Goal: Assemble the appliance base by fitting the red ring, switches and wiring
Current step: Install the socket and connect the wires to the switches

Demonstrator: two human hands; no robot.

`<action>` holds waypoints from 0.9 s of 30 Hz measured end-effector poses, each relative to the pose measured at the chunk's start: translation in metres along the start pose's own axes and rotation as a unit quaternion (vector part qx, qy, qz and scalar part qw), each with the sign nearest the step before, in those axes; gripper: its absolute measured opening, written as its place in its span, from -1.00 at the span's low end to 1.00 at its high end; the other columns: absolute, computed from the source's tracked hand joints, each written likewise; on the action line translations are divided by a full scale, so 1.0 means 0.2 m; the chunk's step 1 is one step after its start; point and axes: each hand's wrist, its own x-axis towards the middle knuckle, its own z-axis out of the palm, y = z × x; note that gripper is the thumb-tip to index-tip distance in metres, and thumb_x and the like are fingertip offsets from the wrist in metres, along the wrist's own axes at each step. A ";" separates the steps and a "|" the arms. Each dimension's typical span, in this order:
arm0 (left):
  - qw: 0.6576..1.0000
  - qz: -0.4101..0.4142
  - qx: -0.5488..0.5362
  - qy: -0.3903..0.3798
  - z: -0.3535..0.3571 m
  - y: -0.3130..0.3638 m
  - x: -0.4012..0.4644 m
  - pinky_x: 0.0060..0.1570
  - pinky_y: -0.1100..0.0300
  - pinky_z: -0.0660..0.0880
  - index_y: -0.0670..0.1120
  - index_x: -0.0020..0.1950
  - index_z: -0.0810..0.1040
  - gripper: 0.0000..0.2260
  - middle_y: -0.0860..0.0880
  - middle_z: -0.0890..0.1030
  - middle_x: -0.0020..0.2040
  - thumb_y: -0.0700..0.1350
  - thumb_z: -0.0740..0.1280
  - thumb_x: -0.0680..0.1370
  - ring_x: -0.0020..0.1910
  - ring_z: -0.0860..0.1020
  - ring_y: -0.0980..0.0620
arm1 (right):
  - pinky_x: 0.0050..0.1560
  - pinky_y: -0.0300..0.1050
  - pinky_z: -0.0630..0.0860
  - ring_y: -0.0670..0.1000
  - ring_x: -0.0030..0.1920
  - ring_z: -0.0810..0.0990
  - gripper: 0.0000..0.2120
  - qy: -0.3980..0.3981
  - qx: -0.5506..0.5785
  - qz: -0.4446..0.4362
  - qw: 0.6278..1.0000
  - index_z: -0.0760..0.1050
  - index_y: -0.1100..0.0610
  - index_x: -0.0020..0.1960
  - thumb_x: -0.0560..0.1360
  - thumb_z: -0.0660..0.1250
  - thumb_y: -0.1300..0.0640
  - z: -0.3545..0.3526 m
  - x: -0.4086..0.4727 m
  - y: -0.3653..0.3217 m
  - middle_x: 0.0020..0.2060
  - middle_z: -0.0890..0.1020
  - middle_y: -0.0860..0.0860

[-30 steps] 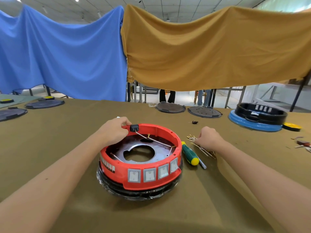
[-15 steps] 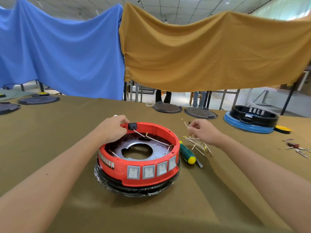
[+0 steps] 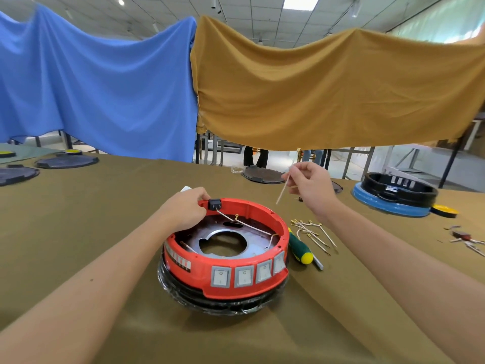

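On the bench (image 3: pixel 78 232), loose wires (image 3: pixel 312 232) and a screwdriver (image 3: pixel 299 246) lie just right of the red ring (image 3: pixel 236 279) at frame centre, and a blue-and-black base (image 3: pixel 393 198) sits at far right. Four switches (image 3: pixel 245 275) line the ring's near wall. The left hand (image 3: pixel 185 210) grips the ring's far rim by a black socket (image 3: pixel 214 204), while the right hand (image 3: pixel 309 186), raised above the bench, pinches one wire (image 3: pixel 283 187).
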 end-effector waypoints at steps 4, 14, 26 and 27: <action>1.000 0.000 0.001 -0.004 0.00 0.00 0.00 -0.01 0.11 0.46 0.04 0.17 0.51 -0.72 -0.06 0.53 0.18 -0.24 0.20 0.53 0.05 0.55 -0.07 | -0.14 -0.16 0.60 -0.05 -0.25 0.55 -0.88 -0.008 0.147 0.077 0.986 0.50 0.26 0.07 0.65 0.21 0.24 0.09 -0.03 -0.10 -0.17 0.65 0.09; 1.000 0.002 0.014 -0.009 0.00 -0.02 0.00 0.11 0.05 0.47 0.05 0.25 0.47 -0.68 -0.08 0.48 0.25 -0.20 0.10 0.58 0.09 0.54 -0.08 | -0.20 -0.20 0.60 -0.03 -0.20 0.57 -0.92 -0.124 0.048 0.078 0.988 0.51 0.22 0.05 0.59 0.26 0.29 0.38 -0.15 -0.08 -0.19 0.68 0.06; 0.967 0.200 -0.084 0.133 -0.01 0.04 -0.05 0.05 0.21 0.42 0.04 0.25 0.50 -0.80 0.08 0.54 0.01 -0.01 0.23 0.65 0.05 0.52 0.10 | -0.04 -0.01 0.56 0.04 -0.19 0.59 -0.97 -0.165 0.060 0.030 0.984 0.57 0.18 -0.04 0.52 0.39 0.23 0.38 -0.18 -0.05 -0.17 0.68 0.17; 0.962 0.222 -0.084 0.132 -0.01 0.05 -0.07 -0.01 0.24 0.42 0.05 0.24 0.48 -0.80 0.10 0.55 -0.04 0.02 0.24 0.64 0.00 0.52 0.13 | -0.01 0.03 0.56 0.07 -0.18 0.59 -0.95 -0.163 0.052 0.022 0.985 0.58 0.20 -0.03 0.52 0.39 0.23 0.38 -0.18 -0.05 -0.15 0.68 0.22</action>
